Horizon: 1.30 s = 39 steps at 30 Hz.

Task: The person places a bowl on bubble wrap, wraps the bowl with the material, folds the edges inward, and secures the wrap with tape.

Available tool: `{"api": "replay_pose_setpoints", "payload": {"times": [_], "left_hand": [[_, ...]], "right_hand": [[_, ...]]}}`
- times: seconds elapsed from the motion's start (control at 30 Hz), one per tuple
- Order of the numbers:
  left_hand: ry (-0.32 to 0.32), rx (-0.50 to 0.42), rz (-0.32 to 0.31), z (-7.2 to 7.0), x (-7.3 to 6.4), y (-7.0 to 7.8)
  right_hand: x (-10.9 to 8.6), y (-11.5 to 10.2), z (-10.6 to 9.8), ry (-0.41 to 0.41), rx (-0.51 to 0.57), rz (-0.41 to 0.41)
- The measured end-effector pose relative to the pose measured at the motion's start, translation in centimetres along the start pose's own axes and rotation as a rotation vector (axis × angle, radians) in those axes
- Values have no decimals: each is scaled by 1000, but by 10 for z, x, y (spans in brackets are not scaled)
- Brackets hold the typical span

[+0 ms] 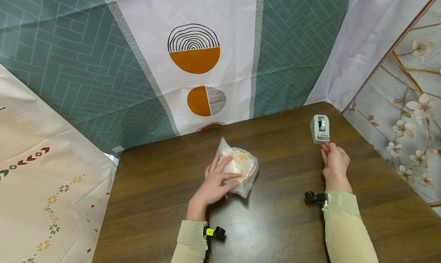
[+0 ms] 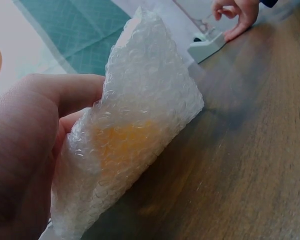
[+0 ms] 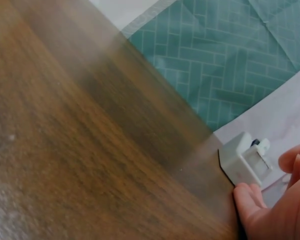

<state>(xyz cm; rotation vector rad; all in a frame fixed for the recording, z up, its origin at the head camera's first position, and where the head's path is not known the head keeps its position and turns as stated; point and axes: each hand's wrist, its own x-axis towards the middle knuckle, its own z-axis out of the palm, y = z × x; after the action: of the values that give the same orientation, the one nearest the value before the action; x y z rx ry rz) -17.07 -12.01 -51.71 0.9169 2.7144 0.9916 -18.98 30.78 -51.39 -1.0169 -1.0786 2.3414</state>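
Note:
A bundle of bubble wrap (image 1: pixel 249 171) lies on the table, with a round, yellow-rimmed object (image 1: pixel 241 155) showing through; its kind is hard to make out. My left hand (image 1: pixel 215 182) rests on the bundle with spread fingers. In the left wrist view the bubble wrap (image 2: pixel 150 75) stands beside the hand, one corner pointing up. At the far right is a pale tape dispenser (image 1: pixel 320 129). My right hand (image 1: pixel 335 161) is at its front end, lower fingers touching the base in the right wrist view. Finger and thumb seem to pinch the tape end, though the strip barely shows.
The brown wooden table (image 1: pixel 155 201) ends at a patterned teal and white cloth (image 1: pixel 134 117) behind. Flowered sheeting (image 1: pixel 406 133) hangs at the right edge, and a cream cloth (image 1: pixel 44 190) at the left. Each wrist carries a black camera (image 1: pixel 218 233).

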Motion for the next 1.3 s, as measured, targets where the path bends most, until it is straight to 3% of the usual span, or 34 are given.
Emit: {"api": "replay_pose_setpoints", "payload": {"times": [0.23,0.47,0.53,0.8,1.03,1.3], "left_hand": [[4,-2,3,1,1,0],[11,-6,10,4,0,-1],[5,-6,11,4,0,-1],[15,-15,14,2,-1,-1],[2,-8,-8,2,0,-1],[5,-7,-2,2,0,0]], "right_hand": [[4,1,-1,5,-64,-17],[8,3,-9,-9,-402,-110],[9,3,-10,-4,-457,-129],[15,-2,-7,25,-378,-79],[22,0,-6,54,-483,-105],[23,-5,-5,40,-435,-79]]}}
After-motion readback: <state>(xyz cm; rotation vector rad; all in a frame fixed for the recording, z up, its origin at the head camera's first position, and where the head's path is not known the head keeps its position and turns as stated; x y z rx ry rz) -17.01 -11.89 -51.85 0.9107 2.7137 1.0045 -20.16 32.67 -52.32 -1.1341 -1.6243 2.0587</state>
